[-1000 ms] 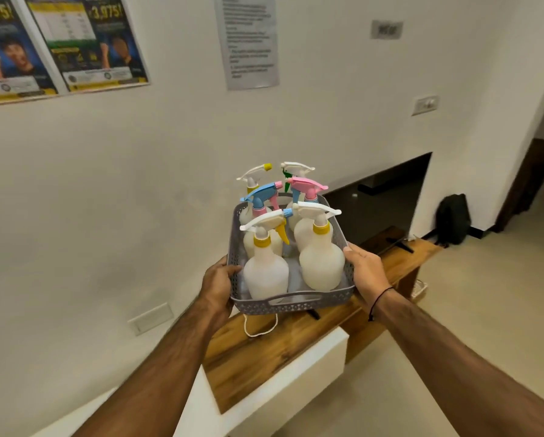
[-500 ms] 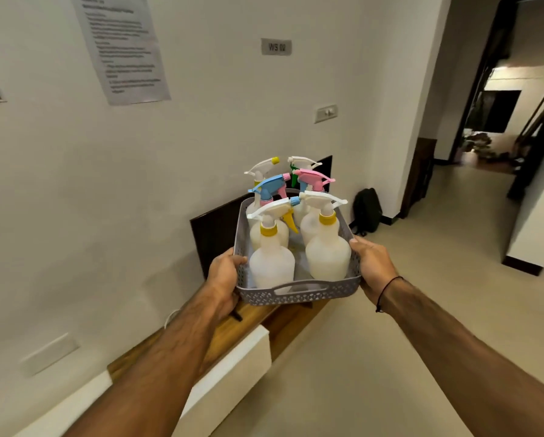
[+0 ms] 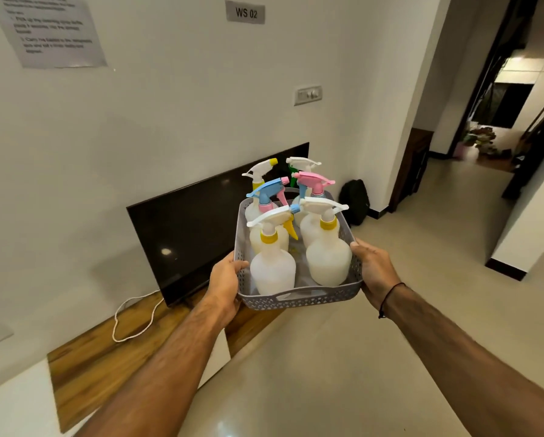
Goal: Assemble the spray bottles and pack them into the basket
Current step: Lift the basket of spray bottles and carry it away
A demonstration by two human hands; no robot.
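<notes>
A grey perforated basket (image 3: 299, 299) is held up in the air in front of me. My left hand (image 3: 225, 279) grips its left rim and my right hand (image 3: 374, 272) grips its right rim. Several white spray bottles stand upright inside it. The two nearest bottles (image 3: 272, 272) (image 3: 327, 260) have yellow collars and white trigger heads. Behind them stand a blue-headed bottle (image 3: 266, 192) and a pink-headed bottle (image 3: 315, 181), with further white-headed ones at the back, partly hidden.
A dark flat screen (image 3: 198, 228) leans on the wall over a low wooden shelf (image 3: 106, 357) with a white cable (image 3: 132, 323). A black bag (image 3: 354, 200) sits on the floor by the wall corner. A hallway (image 3: 501, 137) opens at the right over pale floor tiles.
My view has swung to the right along the wall, toward the hallway. The basket stays held in both hands in front of me, with the bottles unmoved inside it.
</notes>
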